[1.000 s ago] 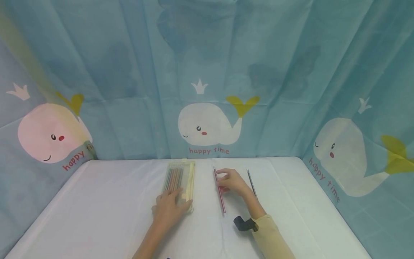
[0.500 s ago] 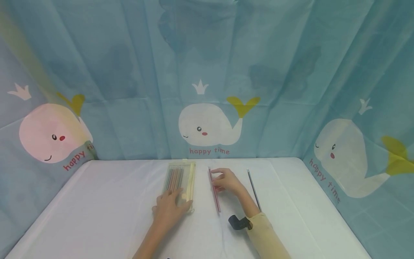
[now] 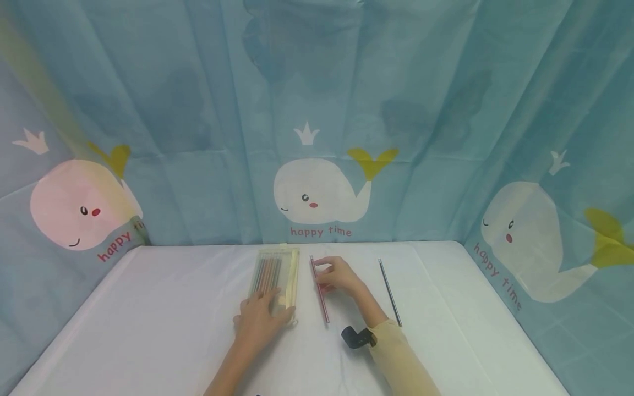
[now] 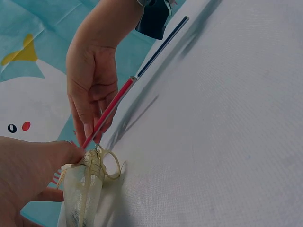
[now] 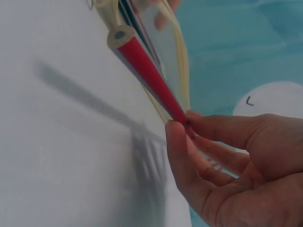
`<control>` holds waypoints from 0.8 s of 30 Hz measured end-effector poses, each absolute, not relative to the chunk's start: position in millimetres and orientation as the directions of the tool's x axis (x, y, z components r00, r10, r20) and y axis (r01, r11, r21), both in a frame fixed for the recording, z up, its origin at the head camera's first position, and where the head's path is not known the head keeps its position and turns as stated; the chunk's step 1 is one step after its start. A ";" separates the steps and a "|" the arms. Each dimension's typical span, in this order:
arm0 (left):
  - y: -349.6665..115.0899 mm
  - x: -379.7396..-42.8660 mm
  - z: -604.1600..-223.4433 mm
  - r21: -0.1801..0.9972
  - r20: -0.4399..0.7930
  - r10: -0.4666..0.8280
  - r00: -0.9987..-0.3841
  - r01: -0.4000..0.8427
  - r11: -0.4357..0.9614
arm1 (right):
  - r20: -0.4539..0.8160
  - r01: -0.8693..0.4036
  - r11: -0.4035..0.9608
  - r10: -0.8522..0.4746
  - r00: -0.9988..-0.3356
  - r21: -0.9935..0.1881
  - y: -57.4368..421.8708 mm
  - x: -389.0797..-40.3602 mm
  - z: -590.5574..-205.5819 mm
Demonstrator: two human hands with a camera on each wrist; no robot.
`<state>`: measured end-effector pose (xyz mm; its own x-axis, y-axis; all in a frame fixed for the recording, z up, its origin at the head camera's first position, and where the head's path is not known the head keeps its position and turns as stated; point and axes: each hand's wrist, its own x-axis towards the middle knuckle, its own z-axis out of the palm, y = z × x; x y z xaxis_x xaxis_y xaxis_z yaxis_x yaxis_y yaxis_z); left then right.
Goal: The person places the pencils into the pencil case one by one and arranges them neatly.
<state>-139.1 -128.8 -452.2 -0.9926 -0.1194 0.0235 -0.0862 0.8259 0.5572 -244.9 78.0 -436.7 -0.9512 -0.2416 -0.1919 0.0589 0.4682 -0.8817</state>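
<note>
My right hand [image 3: 339,278] pinches a red pencil [image 3: 322,300] between thumb and fingertips, just to the right of a see-through mesh pencil case [image 3: 291,264]. In the right wrist view the pencil's unsharpened end [image 5: 121,36] points toward the camera. Several pencils [image 3: 267,275] lie side by side inside the case. Over the case's near end, my left hand [image 3: 260,319] holds it, with the thumb at the zip side and fingers across the other side. A cord loop [image 4: 113,165] hangs from the zip end. Whether the case's zip is open is unclear.
A dark pencil [image 3: 390,292] lies alone on the white table [image 3: 148,330], right of my right hand. A black wrist device [image 3: 355,337] sits at my right sleeve [image 3: 403,357]. A blue whale-print curtain [image 3: 198,192] surrounds the table's back and sides.
My right hand has carried the red pencil leftward, closer to the pencil case. The dark pencil has come fully into view from behind the right arm. My left hand stays put.
</note>
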 end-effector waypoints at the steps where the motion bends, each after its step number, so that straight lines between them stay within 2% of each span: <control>1: -128.8 -139.0 -452.4 0.555 0.025 -0.118 -0.993 -0.084 0.828 | -0.195 0.060 0.472 -0.243 -0.950 -0.880 76.7 -245.4 -437.2; 15: -129.4 -137.7 -452.6 0.555 0.044 -0.102 -0.994 -0.061 0.830 | -0.173 0.013 0.453 -0.314 -0.934 -0.891 60.5 -250.1 -439.6; 24: -129.1 -138.9 -454.3 0.549 0.044 -0.106 -0.993 -0.064 0.833 | -0.173 0.009 0.462 -0.314 -0.934 -0.887 49.5 -253.7 -444.3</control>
